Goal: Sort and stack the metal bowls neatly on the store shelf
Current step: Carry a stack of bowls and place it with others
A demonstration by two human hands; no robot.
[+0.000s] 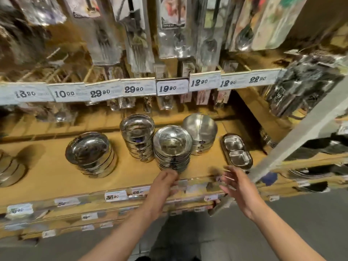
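Tall nested bowl stack near the shelf front edge: rigid, slick, heavy.
Left hand fingers curl at its base; right hand spread, empty; lift from the base.

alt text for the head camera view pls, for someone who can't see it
Two bare hands reach toward a stack of metal bowls at the front of a wooden store shelf: the left hand is at the stack's base, the right hand is open beside it. Three more bowl stacks and a two-compartment metal tray sit nearby, under a row of price tags.
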